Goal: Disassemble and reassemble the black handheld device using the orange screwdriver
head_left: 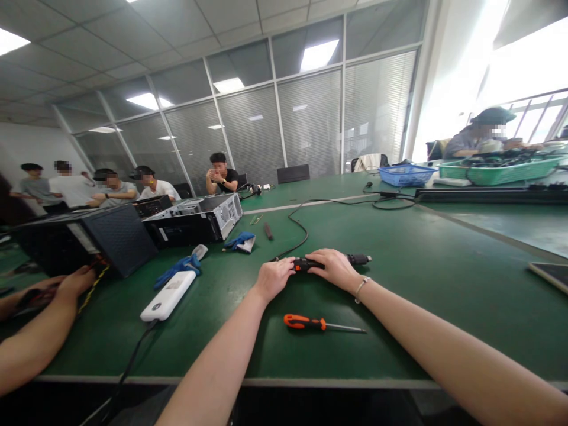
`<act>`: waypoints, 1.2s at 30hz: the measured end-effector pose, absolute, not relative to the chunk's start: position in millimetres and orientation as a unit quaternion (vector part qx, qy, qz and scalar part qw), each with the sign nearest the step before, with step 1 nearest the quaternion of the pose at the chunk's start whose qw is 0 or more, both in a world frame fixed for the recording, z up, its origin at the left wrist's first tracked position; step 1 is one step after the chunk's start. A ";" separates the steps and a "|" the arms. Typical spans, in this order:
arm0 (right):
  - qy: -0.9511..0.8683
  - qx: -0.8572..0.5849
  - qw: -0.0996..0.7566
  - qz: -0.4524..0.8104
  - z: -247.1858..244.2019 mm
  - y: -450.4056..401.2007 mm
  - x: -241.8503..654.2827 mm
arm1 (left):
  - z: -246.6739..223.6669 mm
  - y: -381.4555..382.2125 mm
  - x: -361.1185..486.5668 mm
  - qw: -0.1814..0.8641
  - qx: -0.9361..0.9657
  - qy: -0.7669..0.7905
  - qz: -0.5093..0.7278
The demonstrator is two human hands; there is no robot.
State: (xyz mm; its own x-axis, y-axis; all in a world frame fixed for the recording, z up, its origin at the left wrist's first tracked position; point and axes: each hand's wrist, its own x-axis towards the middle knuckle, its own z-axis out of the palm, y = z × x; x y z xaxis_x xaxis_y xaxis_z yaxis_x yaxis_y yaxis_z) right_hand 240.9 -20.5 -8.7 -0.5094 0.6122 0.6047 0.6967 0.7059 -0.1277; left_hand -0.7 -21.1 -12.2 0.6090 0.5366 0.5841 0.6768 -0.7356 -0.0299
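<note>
A black corded electric screwdriver [357, 260] with orange marks lies across the green table in front of me, its metal tip pointing right. My left hand [276, 279] is closed around its cord end at the left. Over the middle of the body, my right hand [332, 267] is wrapped, leaving the tip end showing. The fingers hide part of the tool. Nearer to me, between my forearms, lies a screwdriver [304, 322] with an orange and black handle, its shaft pointing right.
To the left are a white power bank [169, 294] with a cable, blue gloves [242, 241], an opened computer case [190, 223] and a black case [84, 236]. A co-worker's hands [73, 290] work there. Blue [406, 176] and green baskets [501, 171] stand far right.
</note>
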 end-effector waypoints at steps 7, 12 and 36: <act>-0.892 -0.287 0.332 -0.108 -6.8 -25.6 219.7 | -11.6 -23.1 0.6 0.122 -0.888 -0.332 -0.293; -0.892 -0.276 0.342 -0.103 -7.9 -25.7 215.8 | -8.9 -26.9 3.0 0.065 -0.869 -0.368 -0.323; -0.925 -0.259 0.118 0.252 39.9 -112.9 196.3 | -10.5 -22.1 2.4 -0.110 -0.833 -0.436 -0.323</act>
